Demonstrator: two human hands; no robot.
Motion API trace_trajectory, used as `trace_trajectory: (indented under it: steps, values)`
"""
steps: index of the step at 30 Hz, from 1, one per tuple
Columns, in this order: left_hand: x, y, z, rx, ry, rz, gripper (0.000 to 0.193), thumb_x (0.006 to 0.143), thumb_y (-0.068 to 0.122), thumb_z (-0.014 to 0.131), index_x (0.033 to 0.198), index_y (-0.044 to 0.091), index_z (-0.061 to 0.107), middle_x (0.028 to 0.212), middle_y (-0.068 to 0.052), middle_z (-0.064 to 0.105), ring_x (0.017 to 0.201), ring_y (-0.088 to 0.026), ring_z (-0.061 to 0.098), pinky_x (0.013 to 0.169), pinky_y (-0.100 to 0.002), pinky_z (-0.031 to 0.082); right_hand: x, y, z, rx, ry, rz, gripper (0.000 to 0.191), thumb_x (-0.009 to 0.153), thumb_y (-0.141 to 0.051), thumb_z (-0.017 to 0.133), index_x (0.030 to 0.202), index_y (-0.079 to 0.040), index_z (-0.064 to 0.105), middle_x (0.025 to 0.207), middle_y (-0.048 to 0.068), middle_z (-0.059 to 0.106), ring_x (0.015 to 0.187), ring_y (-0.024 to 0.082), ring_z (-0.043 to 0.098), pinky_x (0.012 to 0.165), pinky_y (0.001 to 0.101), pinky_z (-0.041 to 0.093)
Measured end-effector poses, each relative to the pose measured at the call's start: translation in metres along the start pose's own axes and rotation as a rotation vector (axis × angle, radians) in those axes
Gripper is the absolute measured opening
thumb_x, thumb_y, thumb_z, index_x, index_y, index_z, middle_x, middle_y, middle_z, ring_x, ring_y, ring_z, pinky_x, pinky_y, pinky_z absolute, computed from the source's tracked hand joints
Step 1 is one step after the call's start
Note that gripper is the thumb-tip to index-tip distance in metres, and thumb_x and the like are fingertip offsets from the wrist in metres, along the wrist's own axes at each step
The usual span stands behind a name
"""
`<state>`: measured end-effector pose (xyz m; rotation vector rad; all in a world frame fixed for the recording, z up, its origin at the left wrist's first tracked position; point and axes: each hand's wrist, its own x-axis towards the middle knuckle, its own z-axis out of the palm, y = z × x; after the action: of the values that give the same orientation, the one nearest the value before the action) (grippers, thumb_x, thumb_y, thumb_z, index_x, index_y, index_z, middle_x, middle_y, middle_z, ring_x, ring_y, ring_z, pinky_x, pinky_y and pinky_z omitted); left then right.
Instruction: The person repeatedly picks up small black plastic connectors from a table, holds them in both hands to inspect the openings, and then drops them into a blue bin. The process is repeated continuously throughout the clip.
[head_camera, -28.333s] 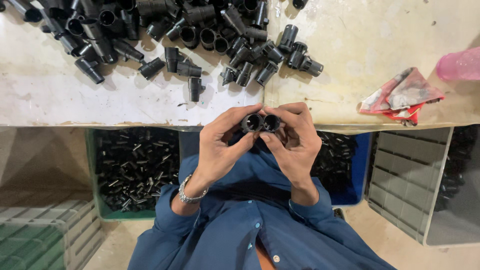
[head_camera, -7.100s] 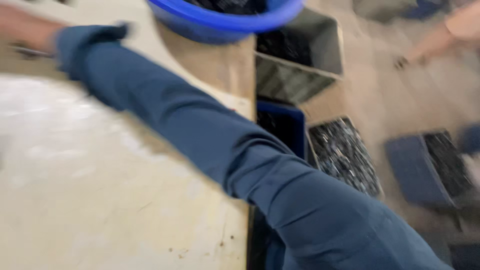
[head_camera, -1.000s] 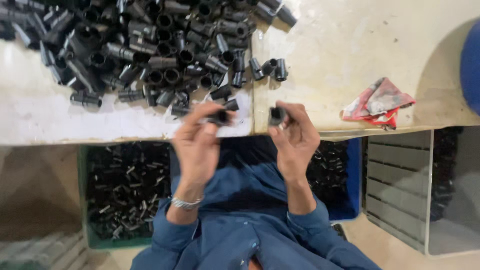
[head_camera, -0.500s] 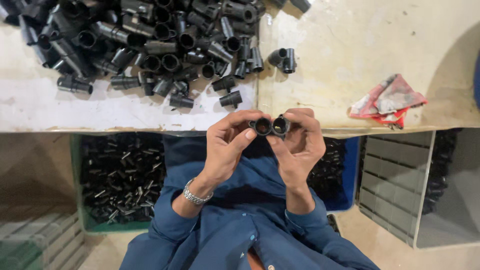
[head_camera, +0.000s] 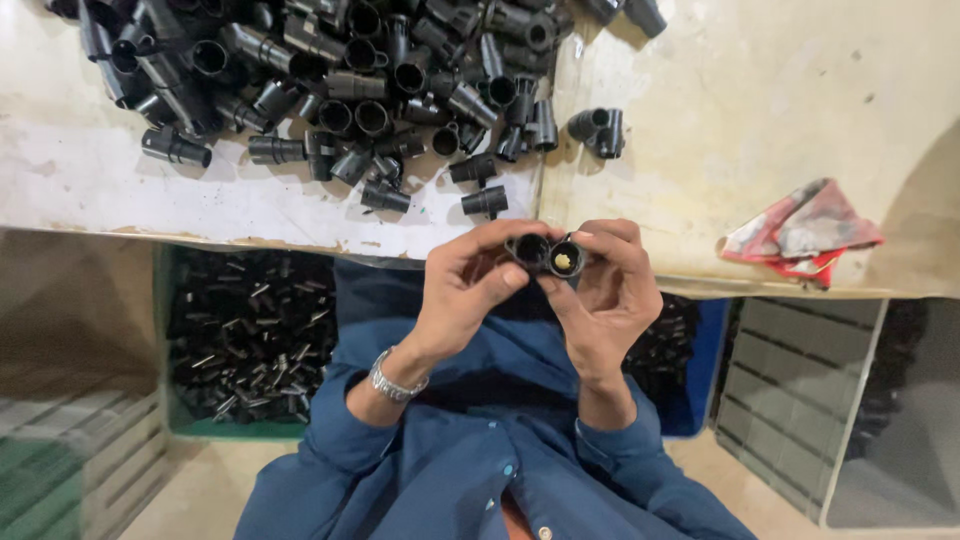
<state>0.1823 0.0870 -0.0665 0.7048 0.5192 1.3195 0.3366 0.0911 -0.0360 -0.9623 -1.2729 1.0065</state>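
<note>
Two short black tube fittings (head_camera: 547, 254) are pinched side by side just off the surface (head_camera: 760, 110) edge, one gripped by the left hand (head_camera: 470, 285), one by the right hand (head_camera: 605, 295). A fumble could probably send one down into the bins below. A crumpled red-and-white wrapper (head_camera: 800, 232) is seen lying to the right.
</note>
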Motion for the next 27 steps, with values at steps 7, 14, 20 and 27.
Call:
trace_trajectory:
  steps: [7, 14, 20, 27]
  values:
    - [0.004, -0.016, -0.005, -0.261, -0.002, -0.154, 0.051, 0.103, 0.038, 0.070, 0.131, -0.004, 0.061, 0.140, -0.015, 0.059, 0.121, -0.021, 0.062, 0.105, -0.035, 0.052, -0.010, 0.004, -0.002, -0.105, 0.015, -0.038, 0.047, 0.085, 0.006, 0.085, 0.126, 0.000, 0.062, 0.116, 0.008, 0.055, 0.098, 0.011, 0.052, 0.089, 0.0212, 0.045]
    - [0.011, -0.015, -0.006, -0.400, -0.036, -0.154, 0.048, 0.103, 0.043, 0.069, 0.120, -0.001, 0.062, 0.114, -0.014, 0.061, 0.105, -0.022, 0.061, 0.094, -0.036, 0.052, -0.010, 0.007, -0.006, -0.043, 0.136, -0.032, 0.043, 0.092, 0.001, 0.082, 0.129, 0.003, 0.061, 0.117, 0.008, 0.055, 0.098, 0.012, 0.056, 0.085, 0.0219, 0.048]
    - [0.009, -0.010, -0.008, -0.458, -0.003, -0.160, 0.047, 0.102, 0.044, 0.070, 0.113, -0.001, 0.063, 0.103, -0.010, 0.059, 0.096, -0.020, 0.058, 0.084, -0.036, 0.051, -0.006, 0.011, -0.008, -0.082, 0.121, -0.010, 0.043, 0.094, -0.001, 0.081, 0.131, 0.004, 0.061, 0.119, 0.009, 0.056, 0.098, 0.012, 0.056, 0.085, 0.0209, 0.046]
    - [0.007, -0.007, -0.008, -0.480, 0.036, -0.178, 0.050, 0.100, 0.044, 0.071, 0.118, -0.003, 0.064, 0.106, -0.010, 0.060, 0.095, -0.020, 0.058, 0.083, -0.035, 0.050, -0.007, 0.008, -0.002, -0.043, 0.059, -0.016, 0.042, 0.093, 0.002, 0.079, 0.130, 0.005, 0.061, 0.119, 0.010, 0.054, 0.097, 0.013, 0.057, 0.086, 0.0215, 0.049]
